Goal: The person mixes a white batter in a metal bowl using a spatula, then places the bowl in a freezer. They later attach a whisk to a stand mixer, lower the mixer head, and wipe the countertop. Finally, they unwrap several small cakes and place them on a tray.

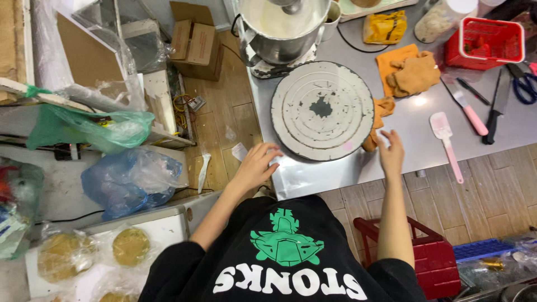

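Left hand: open, fingers spread, holding nothing, resting at the steel table edge, seven o'clock of the turntable.
Right hand: open, empty, at four o'clock, just beside the rim.
Turntable: round, white-smeared, between both hands, mixer bowl at twelve.
Orange cloth: two o'clock.

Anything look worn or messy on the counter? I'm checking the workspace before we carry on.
Yes: the round turntable between the left hand and right hand has its pale coating chipped, with dark patches at the centre. Orange cloths lie crumpled beside it.
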